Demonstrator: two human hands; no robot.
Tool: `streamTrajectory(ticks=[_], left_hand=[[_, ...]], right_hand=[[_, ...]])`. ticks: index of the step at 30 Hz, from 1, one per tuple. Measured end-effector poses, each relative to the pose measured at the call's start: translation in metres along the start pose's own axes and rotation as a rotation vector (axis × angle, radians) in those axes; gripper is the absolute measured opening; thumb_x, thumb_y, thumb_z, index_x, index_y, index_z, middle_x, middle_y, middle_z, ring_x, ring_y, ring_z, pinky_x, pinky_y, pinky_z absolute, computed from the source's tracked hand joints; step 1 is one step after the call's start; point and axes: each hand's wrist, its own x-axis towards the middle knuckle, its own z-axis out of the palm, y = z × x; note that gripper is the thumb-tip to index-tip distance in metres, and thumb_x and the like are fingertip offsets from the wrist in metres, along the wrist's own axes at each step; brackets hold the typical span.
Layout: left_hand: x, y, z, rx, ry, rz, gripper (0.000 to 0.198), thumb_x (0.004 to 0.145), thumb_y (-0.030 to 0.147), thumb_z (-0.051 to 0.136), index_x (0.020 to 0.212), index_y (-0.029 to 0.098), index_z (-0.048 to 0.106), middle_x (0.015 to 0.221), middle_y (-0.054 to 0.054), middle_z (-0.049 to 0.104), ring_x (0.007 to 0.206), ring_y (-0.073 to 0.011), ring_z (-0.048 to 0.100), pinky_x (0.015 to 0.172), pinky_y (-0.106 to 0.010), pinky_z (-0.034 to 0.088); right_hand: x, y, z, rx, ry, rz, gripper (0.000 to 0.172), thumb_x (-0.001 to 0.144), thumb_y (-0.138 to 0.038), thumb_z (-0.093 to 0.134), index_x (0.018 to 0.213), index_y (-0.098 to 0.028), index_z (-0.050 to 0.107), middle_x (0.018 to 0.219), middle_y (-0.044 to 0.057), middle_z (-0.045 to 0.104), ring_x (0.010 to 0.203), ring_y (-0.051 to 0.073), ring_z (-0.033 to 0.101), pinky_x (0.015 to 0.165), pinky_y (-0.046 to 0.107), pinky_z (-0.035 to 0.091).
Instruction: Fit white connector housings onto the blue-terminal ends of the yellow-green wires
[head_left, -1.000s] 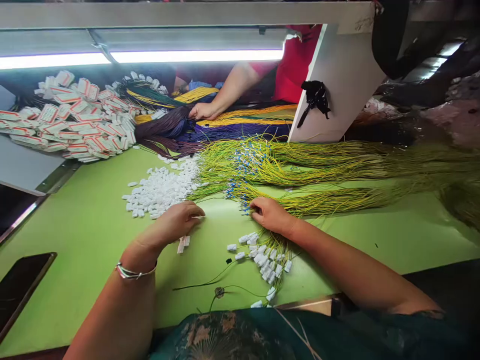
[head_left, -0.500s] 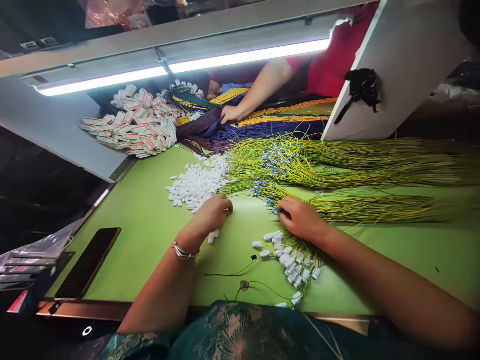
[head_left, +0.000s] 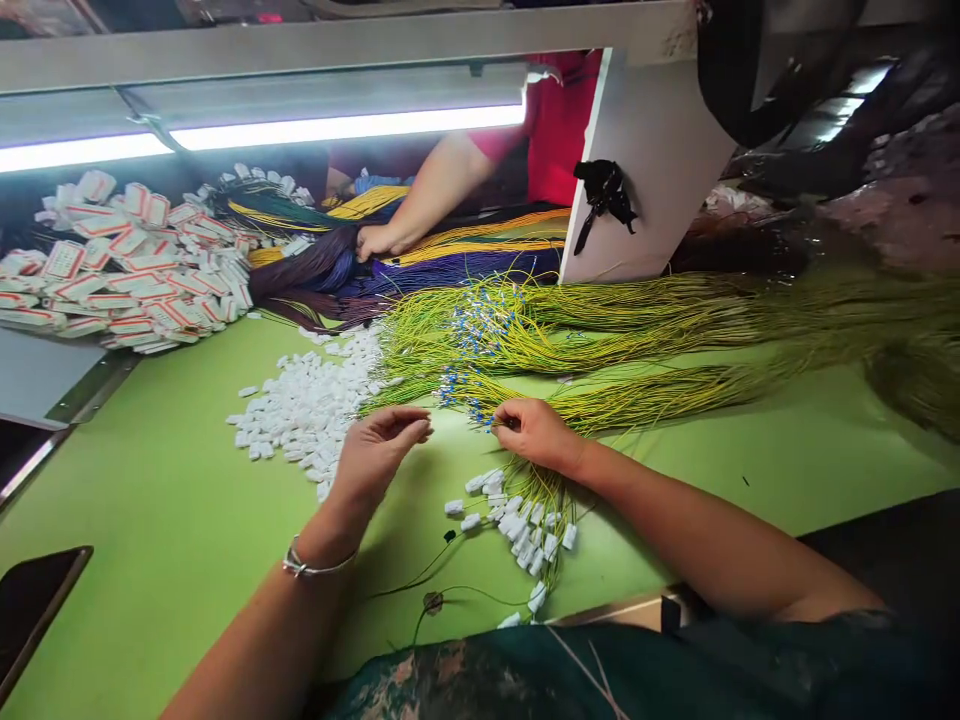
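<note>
My left hand (head_left: 381, 448) is over the green mat, right of a heap of small white plastic connector housings (head_left: 300, 400). Its thumb and forefinger stretch out with a narrow gap between the tips, and I make out nothing in them. My right hand (head_left: 536, 432) is closed at the blue-tipped ends of a bundle of yellow-green wires (head_left: 637, 400); its fingers pinch a wire, mostly hidden by the hand. Below it lies a cluster of white housings fitted on wires (head_left: 525, 530). Blue terminals (head_left: 465, 385) show between my hands.
A larger yellow-green wire bundle (head_left: 645, 320) lies behind. White blocks with red-edged labels (head_left: 142, 260) are piled at back left. Another person's hand (head_left: 381, 240) rests on dark wires under a lamp (head_left: 352, 125). A phone (head_left: 37, 610) lies front left; a white panel (head_left: 652, 170) stands right.
My left hand has turned away from the housing heap and its fingers have spread. My right hand stays by the blue-tipped wire ends. The whole view has shifted to the right.
</note>
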Motion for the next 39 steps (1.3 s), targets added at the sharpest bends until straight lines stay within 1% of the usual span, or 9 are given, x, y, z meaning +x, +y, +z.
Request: streamTrajectory(ticks=[3,6,10,14,19,23,27,33,39], left_hand=[[-0.007,-0.002,0.024,-0.364,-0.089,-0.231,0.03,0.058,0.031,0.081,0.08,0.013,0.071,0.08,-0.007,0.071,0.075,-0.0158,0.065,0.079,-0.029,0.051],[-0.009,-0.009,0.037,-0.497,-0.158,-0.316,0.035,0.055,0.027,0.084,0.085,0.013,0.073,0.086,-0.009,0.073,0.081,-0.0163,0.066,0.087,-0.03,0.049],[-0.009,-0.017,0.04,-0.515,-0.171,-0.279,0.036,0.056,0.023,0.084,0.09,0.014,0.072,0.088,-0.008,0.073,0.083,-0.0164,0.066,0.088,-0.03,0.049],[-0.01,-0.014,0.042,-0.503,-0.174,-0.24,0.042,0.055,0.021,0.084,0.094,0.015,0.071,0.088,-0.007,0.072,0.082,-0.0165,0.065,0.085,-0.03,0.05],[-0.012,-0.009,0.045,-0.47,-0.194,-0.247,0.038,0.054,0.023,0.084,0.088,0.014,0.07,0.085,-0.007,0.072,0.079,-0.0174,0.066,0.084,-0.032,0.051],[-0.013,-0.007,0.05,-0.354,-0.175,-0.252,0.033,0.055,0.029,0.083,0.082,0.014,0.07,0.077,-0.007,0.072,0.07,-0.0173,0.066,0.076,-0.032,0.052],[-0.013,-0.009,0.054,-0.316,-0.148,-0.227,0.03,0.055,0.031,0.083,0.077,0.014,0.071,0.072,-0.006,0.072,0.066,-0.0157,0.065,0.072,-0.029,0.052],[-0.012,-0.009,0.052,-0.377,-0.136,-0.261,0.032,0.056,0.031,0.083,0.08,0.013,0.07,0.074,-0.006,0.072,0.069,-0.0155,0.065,0.075,-0.03,0.051],[-0.008,-0.01,0.056,-0.482,-0.158,-0.31,0.034,0.053,0.026,0.085,0.079,0.013,0.069,0.076,-0.006,0.072,0.071,-0.0151,0.065,0.077,-0.03,0.051]], right_hand=[[-0.001,0.002,0.001,0.041,0.031,-0.01,0.007,0.07,-0.015,0.058,0.07,-0.015,0.065,0.064,-0.002,0.06,0.057,0.008,0.046,0.056,0.02,0.034],[-0.002,0.004,0.002,0.052,0.049,-0.032,0.006,0.07,-0.016,0.059,0.071,-0.015,0.065,0.064,-0.002,0.06,0.056,0.007,0.046,0.057,0.02,0.035],[-0.003,0.004,0.002,0.02,0.042,-0.07,0.007,0.069,-0.015,0.058,0.072,-0.015,0.065,0.066,-0.002,0.061,0.058,0.008,0.047,0.058,0.02,0.035],[-0.004,0.002,0.001,-0.012,0.029,-0.088,0.006,0.069,-0.014,0.058,0.07,-0.015,0.064,0.066,-0.001,0.061,0.058,0.008,0.048,0.057,0.02,0.035],[-0.005,-0.001,0.0,-0.046,0.024,-0.093,0.008,0.069,-0.013,0.058,0.071,-0.016,0.064,0.067,-0.001,0.063,0.058,0.008,0.048,0.058,0.02,0.035],[-0.006,-0.004,-0.001,-0.063,0.023,-0.107,0.007,0.07,-0.015,0.058,0.072,-0.015,0.065,0.069,0.001,0.063,0.061,0.009,0.05,0.059,0.021,0.036],[-0.006,-0.006,-0.003,-0.043,-0.036,-0.103,0.009,0.072,-0.015,0.057,0.073,-0.015,0.066,0.066,0.0,0.062,0.06,0.009,0.049,0.058,0.021,0.035],[-0.004,-0.006,-0.004,0.062,-0.016,-0.036,0.009,0.071,-0.013,0.056,0.072,-0.014,0.065,0.064,-0.001,0.061,0.058,0.008,0.047,0.058,0.02,0.036],[-0.002,-0.003,-0.007,0.157,-0.057,0.033,0.007,0.069,-0.012,0.055,0.069,-0.013,0.062,0.057,-0.004,0.053,0.053,0.007,0.042,0.051,0.018,0.033]])
